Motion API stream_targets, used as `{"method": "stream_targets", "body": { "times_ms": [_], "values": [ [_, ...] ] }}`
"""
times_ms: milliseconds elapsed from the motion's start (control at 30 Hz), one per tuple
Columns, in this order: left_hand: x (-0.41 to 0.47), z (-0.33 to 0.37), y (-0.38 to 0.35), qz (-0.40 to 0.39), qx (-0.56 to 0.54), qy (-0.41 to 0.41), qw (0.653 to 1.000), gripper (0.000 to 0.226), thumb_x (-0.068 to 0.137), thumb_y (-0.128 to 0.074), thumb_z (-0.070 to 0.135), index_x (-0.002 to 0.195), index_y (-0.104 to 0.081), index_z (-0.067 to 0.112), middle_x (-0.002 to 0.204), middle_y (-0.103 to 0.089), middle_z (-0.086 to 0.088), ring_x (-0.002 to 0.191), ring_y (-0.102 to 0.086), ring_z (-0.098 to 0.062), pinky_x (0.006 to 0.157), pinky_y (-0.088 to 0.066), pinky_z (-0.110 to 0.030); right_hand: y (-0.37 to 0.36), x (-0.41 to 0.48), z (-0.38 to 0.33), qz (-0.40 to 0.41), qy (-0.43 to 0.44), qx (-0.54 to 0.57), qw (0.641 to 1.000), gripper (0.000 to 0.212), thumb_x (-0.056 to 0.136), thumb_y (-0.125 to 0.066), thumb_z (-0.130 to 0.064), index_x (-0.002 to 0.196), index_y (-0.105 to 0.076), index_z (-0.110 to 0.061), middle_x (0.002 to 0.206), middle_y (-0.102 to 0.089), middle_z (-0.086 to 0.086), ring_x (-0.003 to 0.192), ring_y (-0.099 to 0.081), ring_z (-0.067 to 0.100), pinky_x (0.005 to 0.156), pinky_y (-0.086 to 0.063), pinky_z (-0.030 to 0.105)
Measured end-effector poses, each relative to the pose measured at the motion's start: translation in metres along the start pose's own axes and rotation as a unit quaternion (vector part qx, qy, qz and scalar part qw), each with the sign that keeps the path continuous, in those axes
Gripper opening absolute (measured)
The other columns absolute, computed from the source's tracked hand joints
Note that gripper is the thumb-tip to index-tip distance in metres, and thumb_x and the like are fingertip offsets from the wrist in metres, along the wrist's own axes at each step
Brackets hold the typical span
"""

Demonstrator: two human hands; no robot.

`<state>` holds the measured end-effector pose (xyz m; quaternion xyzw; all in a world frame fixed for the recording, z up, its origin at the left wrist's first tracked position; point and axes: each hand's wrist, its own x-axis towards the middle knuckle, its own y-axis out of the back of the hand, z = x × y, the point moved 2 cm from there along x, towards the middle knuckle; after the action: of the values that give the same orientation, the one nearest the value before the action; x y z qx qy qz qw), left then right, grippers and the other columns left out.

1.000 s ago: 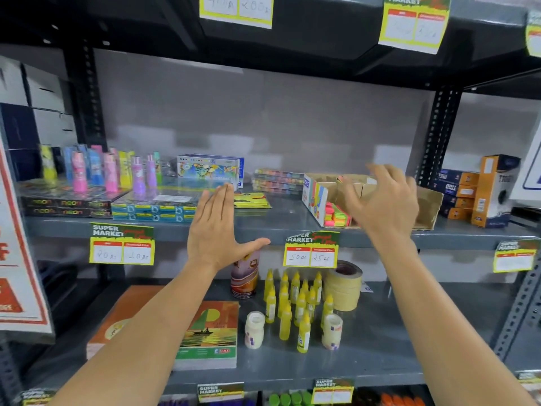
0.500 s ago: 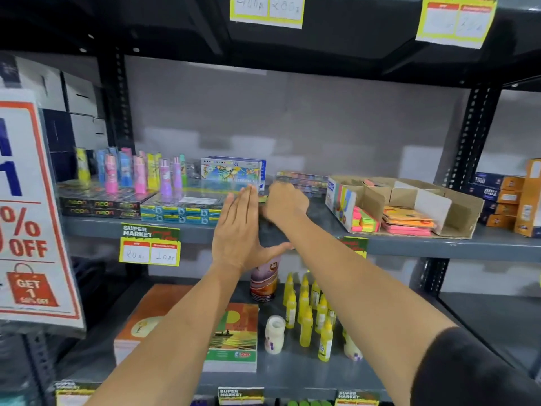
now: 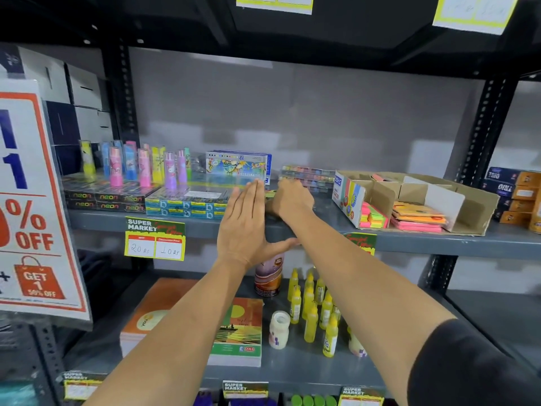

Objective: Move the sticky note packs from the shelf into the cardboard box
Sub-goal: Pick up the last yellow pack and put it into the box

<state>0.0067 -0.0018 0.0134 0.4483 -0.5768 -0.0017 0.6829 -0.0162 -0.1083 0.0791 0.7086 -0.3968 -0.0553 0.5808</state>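
Our right fingers (image 3: pixel 285 189) curl down over a sticky pack (image 3: pixel 270 195) on the shelf (image 3: pixel 409 240), covering most of it; we cannot tell whether they grip it yet. Our left hand (image 3: pixel 244 227) is raised flat just beside it, fingers straight and together, thumb spread wide, holding nothing. To the right on the same shelf sits the open box (image 3: pixel 474 209), with pink, orange and green packs (image 3: pixel 417 218) already in its compartments.

right hand (image 3: pixel 289 200) on shelf (image 3: pixel 409 240), cardboard box (image 3: pixel 474 212) beside
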Motion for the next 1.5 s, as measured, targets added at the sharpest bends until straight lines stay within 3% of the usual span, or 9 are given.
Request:
{"method": "stream_targets", "body": {
  "times_ms": [200,367,633,933,1267,1333,1433,1500],
  "values": [
    [0.0,0.0,0.0,0.003,0.01,0.001,1.0,0.121,0.071,-0.034,0.088,0.145,-0.035,-0.008,0.15,-0.04,-0.022,0.14,-0.039,-0.032,0.121,-0.014,-0.041,-0.005,0.003,0.002,0.007,-0.011,-0.008,1.0,0.056,0.082,-0.062,-0.047,0.124,-0.055,-0.011,0.126,-0.057,0.014,0.117,-0.053,0.037,0.088,-0.047,0.042],
    [-0.001,0.0,0.0,0.001,0.013,0.004,1.0,0.122,0.071,-0.031,0.089,0.144,-0.035,-0.008,0.15,-0.039,-0.022,0.14,-0.038,-0.031,0.12,-0.015,-0.042,-0.004,0.006,0.004,0.01,-0.027,0.023,0.999,0.056,0.082,-0.062,-0.05,0.121,-0.057,-0.01,0.124,-0.057,0.016,0.117,-0.05,0.035,0.094,-0.045,0.042],
    [0.0,0.0,0.001,-0.012,0.014,0.001,1.0,0.123,0.073,-0.019,0.092,0.145,-0.034,-0.007,0.151,-0.038,-0.022,0.14,-0.037,-0.032,0.121,-0.015,-0.042,-0.007,0.011,0.007,0.029,-0.058,0.078,0.995,0.063,0.071,-0.073,-0.055,0.112,-0.06,-0.009,0.117,-0.06,0.014,0.113,-0.053,0.036,0.087,-0.051,0.043],
    [-0.001,0.0,-0.001,-0.015,0.019,0.001,1.0,0.123,0.073,-0.021,0.092,0.145,-0.034,-0.008,0.151,-0.038,-0.021,0.14,-0.038,-0.031,0.12,-0.017,-0.043,-0.008,0.011,0.011,0.057,-0.054,0.104,0.992,0.061,0.069,-0.076,-0.053,0.11,-0.06,-0.01,0.116,-0.059,0.015,0.116,-0.048,0.037,0.087,-0.047,0.043],
    [-0.001,0.0,-0.001,-0.011,0.022,0.002,1.0,0.123,0.07,-0.037,0.09,0.145,-0.033,-0.008,0.15,-0.04,-0.022,0.139,-0.039,-0.033,0.119,-0.018,-0.044,0.003,0.005,0.018,0.122,-0.007,0.108,0.987,0.056,0.059,-0.077,-0.056,0.09,-0.064,-0.012,0.091,-0.068,0.011,0.096,-0.06,0.034,0.079,-0.048,0.038],
    [-0.001,0.0,-0.001,-0.015,0.021,0.004,1.0,0.123,0.071,-0.036,0.091,0.146,-0.033,-0.007,0.15,-0.04,-0.022,0.139,-0.038,-0.032,0.119,-0.018,-0.043,0.011,0.005,0.019,0.151,0.011,0.103,0.983,0.05,0.058,-0.076,-0.057,0.075,-0.058,-0.014,0.078,-0.064,0.007,0.084,-0.059,0.03,0.078,-0.047,0.038],
    [-0.001,0.0,0.001,-0.025,0.021,0.011,0.999,0.123,0.072,-0.031,0.091,0.145,-0.033,-0.008,0.149,-0.041,-0.022,0.138,-0.04,-0.032,0.12,-0.016,-0.042,0.034,-0.001,0.017,0.181,0.034,0.098,0.978,0.05,0.061,-0.074,-0.049,0.059,-0.034,-0.02,0.067,-0.05,0.003,0.074,-0.053,0.028,0.073,-0.043,0.035],
    [0.0,0.001,0.002,-0.036,0.025,0.013,0.999,0.124,0.071,-0.03,0.091,0.145,-0.033,-0.009,0.148,-0.042,-0.022,0.138,-0.041,-0.033,0.121,-0.011,-0.04,0.053,-0.005,0.018,0.207,0.04,0.1,0.973,0.044,0.062,-0.073,-0.048,0.064,-0.042,-0.017,0.068,-0.053,0.003,0.079,-0.059,0.029,0.074,-0.041,0.034]
  ]
}}
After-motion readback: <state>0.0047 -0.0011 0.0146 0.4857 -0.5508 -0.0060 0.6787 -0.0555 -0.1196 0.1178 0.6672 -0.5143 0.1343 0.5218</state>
